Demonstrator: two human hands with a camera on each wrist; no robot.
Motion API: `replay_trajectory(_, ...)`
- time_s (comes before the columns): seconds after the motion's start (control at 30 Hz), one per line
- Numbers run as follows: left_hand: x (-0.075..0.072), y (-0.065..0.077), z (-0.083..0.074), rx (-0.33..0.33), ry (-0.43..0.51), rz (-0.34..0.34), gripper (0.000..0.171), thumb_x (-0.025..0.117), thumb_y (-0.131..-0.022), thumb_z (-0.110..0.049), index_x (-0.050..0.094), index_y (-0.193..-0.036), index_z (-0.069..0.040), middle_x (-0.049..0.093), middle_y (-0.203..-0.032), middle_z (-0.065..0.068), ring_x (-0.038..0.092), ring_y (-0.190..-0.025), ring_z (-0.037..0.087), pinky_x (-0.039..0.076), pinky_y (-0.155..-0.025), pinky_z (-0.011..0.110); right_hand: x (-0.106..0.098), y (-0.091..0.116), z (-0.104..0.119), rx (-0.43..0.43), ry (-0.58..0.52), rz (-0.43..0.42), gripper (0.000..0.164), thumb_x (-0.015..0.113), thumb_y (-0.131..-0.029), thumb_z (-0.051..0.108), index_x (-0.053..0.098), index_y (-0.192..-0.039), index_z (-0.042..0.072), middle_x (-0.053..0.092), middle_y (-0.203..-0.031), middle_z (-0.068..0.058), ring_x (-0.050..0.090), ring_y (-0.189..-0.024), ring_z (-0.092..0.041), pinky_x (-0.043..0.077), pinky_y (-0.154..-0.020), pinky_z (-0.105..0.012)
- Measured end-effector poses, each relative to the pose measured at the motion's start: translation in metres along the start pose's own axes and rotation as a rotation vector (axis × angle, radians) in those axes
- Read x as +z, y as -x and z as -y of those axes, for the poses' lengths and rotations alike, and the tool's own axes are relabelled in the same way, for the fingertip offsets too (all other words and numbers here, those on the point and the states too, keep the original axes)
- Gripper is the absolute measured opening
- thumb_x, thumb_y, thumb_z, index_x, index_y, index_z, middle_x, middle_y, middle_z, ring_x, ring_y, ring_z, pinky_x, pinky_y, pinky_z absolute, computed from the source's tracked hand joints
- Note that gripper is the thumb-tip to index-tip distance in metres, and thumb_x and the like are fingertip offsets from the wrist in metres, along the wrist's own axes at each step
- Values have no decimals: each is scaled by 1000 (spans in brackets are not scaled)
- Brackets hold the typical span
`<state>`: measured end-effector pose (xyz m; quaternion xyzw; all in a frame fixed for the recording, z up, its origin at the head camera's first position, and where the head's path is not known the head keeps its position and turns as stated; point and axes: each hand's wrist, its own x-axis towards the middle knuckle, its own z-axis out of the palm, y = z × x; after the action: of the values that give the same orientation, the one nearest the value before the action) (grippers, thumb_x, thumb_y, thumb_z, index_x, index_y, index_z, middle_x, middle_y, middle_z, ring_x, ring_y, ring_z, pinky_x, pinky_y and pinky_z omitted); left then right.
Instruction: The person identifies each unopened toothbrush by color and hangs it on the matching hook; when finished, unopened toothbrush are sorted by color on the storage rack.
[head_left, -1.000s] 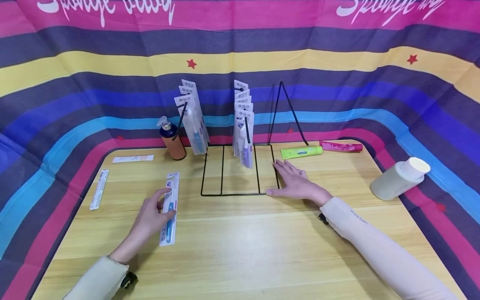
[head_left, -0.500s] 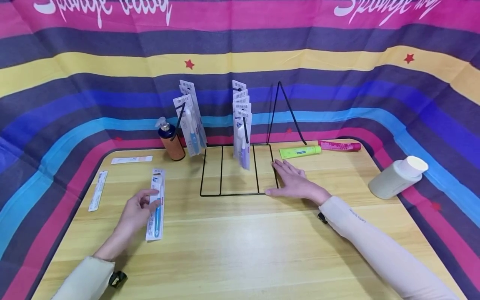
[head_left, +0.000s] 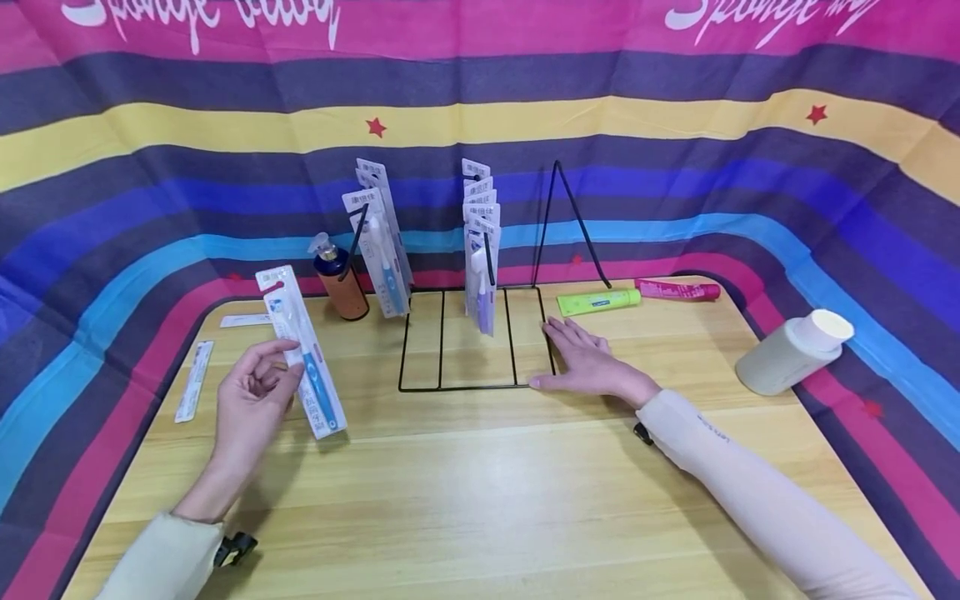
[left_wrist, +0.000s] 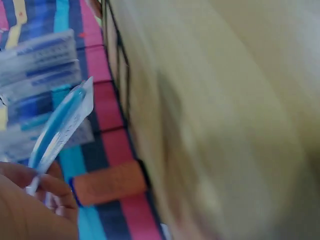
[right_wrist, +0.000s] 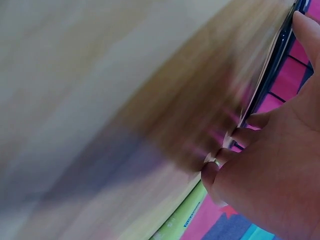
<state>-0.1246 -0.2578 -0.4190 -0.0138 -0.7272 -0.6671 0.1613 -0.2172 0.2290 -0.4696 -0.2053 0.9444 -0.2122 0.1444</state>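
Observation:
Between thumb and fingers, my left hand [head_left: 255, 396] pinches the edge of a packaged blue toothbrush [head_left: 307, 358]. The pack is tilted up off the table, its hang hole toward the back. In the left wrist view the same toothbrush pack [left_wrist: 62, 125] shows edge-on. My right hand [head_left: 585, 362] lies with extended fingers on the right side of a black wire rack [head_left: 472, 388]. Packaged blue toothbrushes [head_left: 386, 258] hang from the rack's left arm, and purple ones [head_left: 483, 275] from its middle arm. In the right wrist view the fingertips [right_wrist: 240, 135] touch the rack's edge.
A pump bottle [head_left: 341, 283] stands left of the rack. Two flat white packs [head_left: 195, 382] lie at the table's left. Green [head_left: 598, 302] and pink tubes [head_left: 678, 290] lie behind my right hand. A pale bottle [head_left: 791, 354] stands at the right. Striped cloth surrounds the table.
My left hand has moved left with the toothbrush pack, then raised it and tilted its top to the left. The right hand keeps its place on the rack.

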Motion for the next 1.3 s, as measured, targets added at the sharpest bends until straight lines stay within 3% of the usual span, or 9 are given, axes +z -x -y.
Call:
replay_trajectory(0.27,24,18,-26,389,175,100,30,64,-95,23,67,-123,17,73,-91,9,63,-71,12,51,-62,16,0,1,1,6,1,-6,118,69,-96,73,11,-176,10,5,-182,-13,-1,-166,-40,5,-122,-79)
replay_trajectory(0.33,30,21,-30,458,214,148,30,64,-93,25,67,-122,19,75,-99,10,66,-77,11,54,-68,16,0,1,1,9,4,-7,118,69,-96,73,10,-176,10,5,-182,-13,-1,-166,-40,5,-122,-79)
replay_trajectory(0.47,40,22,-34,535,280,244,28,65,-95,24,65,-123,21,76,-119,14,72,-96,15,58,-86,21,-1,2,2,13,3,-3,118,69,-96,73,10,-176,10,4,-182,-13,-2,-166,-40,4,-122,-78)
replay_trajectory(0.6,47,18,-34,546,269,275,30,64,-93,26,65,-123,21,76,-123,15,74,-102,17,58,-94,24,-1,1,2,8,-2,-5,117,69,-97,71,10,-176,10,5,-182,-14,-1,-166,-41,3,-122,-79)
replay_trajectory(0.77,51,13,-29,541,213,275,37,58,-88,33,66,-122,20,76,-122,12,72,-99,15,58,-91,23,-1,1,3,7,2,-8,117,69,-96,72,11,-176,9,6,-182,-15,0,-166,-41,6,-122,-79)
replay_trajectory(1.0,58,3,-20,540,117,255,36,61,-91,29,67,-124,18,75,-119,13,67,-94,17,56,-85,21,1,1,4,7,21,-15,119,69,-95,75,12,-176,9,7,-182,-15,1,-166,-41,11,-122,-77)
replay_trajectory(1.3,68,-34,-13,449,5,259,39,64,-98,18,67,-135,10,71,-125,10,56,-104,25,46,-83,24,1,2,4,4,6,-15,118,69,-95,73,11,-176,8,6,-182,-14,0,-166,-40,9,-122,-76)
